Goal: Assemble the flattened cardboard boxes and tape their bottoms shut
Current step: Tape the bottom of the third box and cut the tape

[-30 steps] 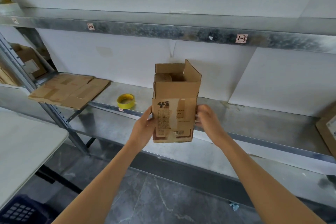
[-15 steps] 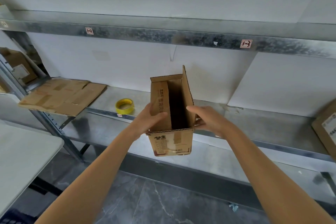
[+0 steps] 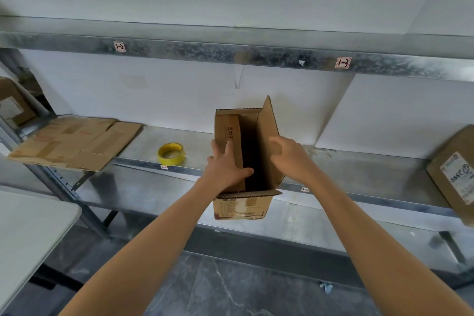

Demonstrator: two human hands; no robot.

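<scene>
Folding the flaps is the step we are on, we think. We hold the box point(image 3: 242, 208) up in the air, in front of the metal shelf point(image 3: 359, 169), with its open end turned up to us. Our left hand point(image 3: 225, 167) lies flat on the left flap point(image 3: 228, 128), fingers straight and spread, pushing it down over the hole. Our right hand point(image 3: 289, 159) is on the right flap point(image 3: 268, 126), which stands up tall. Its fingers look a bit bent and blurry, so we cannot tell if they pinch the flap or just push on it.

Next, we think the right flap has to come down to meet the left one, so the two edges sit close with no gap. Then one hand must keep them shut while the other goes for the tape roll point(image 3: 171, 153). It is yellow and sits on the shelf, to the left of the box, well apart from both hands. The flaps are not taped shut yet.

Inside the box it is dark, and we see nothing in there. Far to the left, flat cardboard point(image 3: 74, 141) lies in a pile on the shelf, waiting to be made into boxes. A shut brown box point(image 3: 454, 177) with a white label sits at the right end of the shelf; we cannot see what it holds
</scene>
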